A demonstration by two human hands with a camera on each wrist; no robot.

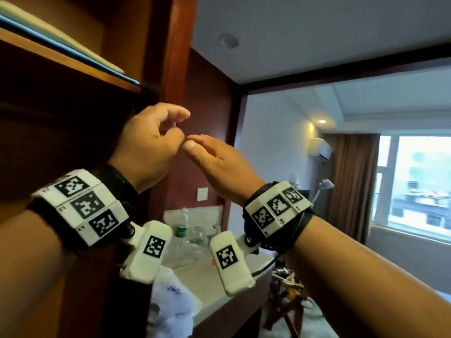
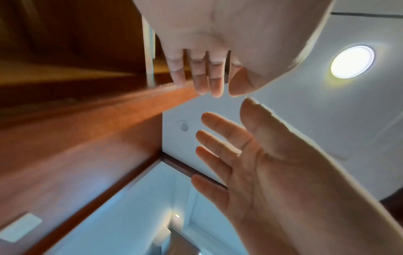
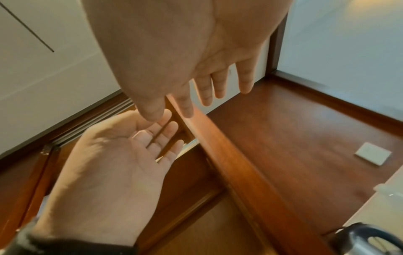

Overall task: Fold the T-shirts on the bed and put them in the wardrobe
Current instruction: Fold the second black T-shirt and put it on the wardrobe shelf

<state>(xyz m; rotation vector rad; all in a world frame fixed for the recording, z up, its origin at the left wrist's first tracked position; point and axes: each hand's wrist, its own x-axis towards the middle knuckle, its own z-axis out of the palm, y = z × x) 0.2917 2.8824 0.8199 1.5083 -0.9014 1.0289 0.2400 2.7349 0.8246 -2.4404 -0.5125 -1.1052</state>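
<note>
2 hands [image 1: 148,145], 2 folded T-shirts [image 1: 61,45], 1 wardrobe [image 1: 73,118].

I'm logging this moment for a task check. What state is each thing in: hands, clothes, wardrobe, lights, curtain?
left hand: empty, fingers loosely curled.
right hand: empty, fingers straight.
folded clothes: stacked flat on the shelf.
wardrobe: open.
round ceiling light: on.
curtain: drawn aside from the window.
plastic bottle: upright, capped, on the counter.

Wardrobe shelf [image 1: 73,63] at 10 o'clock: 2 folded T-shirts stacked flat, cream T-shirt [image 1: 48,32] on blue T-shirt [image 1: 61,51]; white counter [image 1: 195,276] at 6 o'clock: clear bottle [image 1: 181,228], glasses [image 1: 197,234].
</note>
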